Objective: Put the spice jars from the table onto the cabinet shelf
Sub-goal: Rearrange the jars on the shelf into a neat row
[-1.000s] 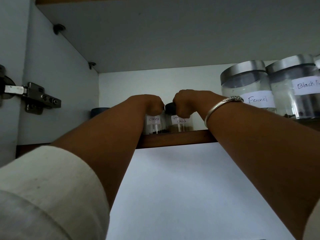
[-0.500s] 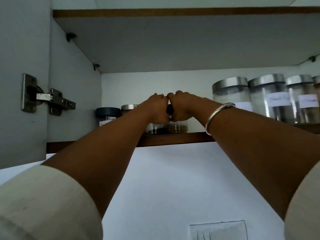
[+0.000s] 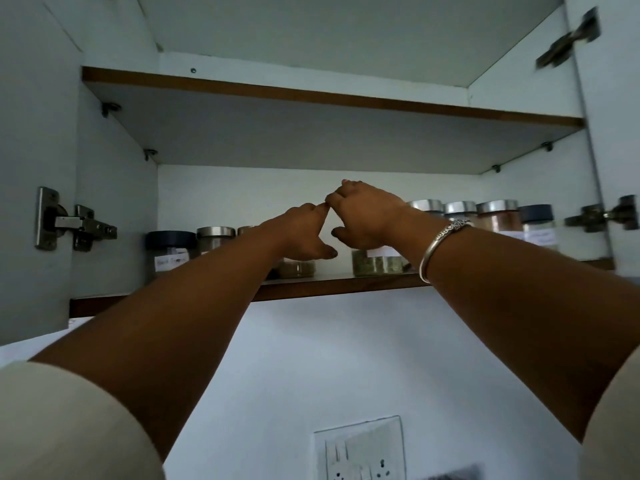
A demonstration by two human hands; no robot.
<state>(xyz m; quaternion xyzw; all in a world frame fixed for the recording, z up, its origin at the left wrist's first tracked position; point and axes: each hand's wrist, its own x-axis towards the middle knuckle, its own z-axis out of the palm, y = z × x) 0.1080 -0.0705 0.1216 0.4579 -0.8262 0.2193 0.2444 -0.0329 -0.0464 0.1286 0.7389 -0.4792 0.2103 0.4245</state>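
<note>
Both hands, left and right, open and empty above two small jars set side by side on shelf, fingers spread for release.

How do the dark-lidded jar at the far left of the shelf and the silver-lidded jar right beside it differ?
The dark-lidded jar has a wide navy-black lid and a handwritten white label; the silver-lidded jar has a brushed metal lid, and no label shows. The dark-lidded jar stands nearer the shelf front. Both are upright and closed.
</note>
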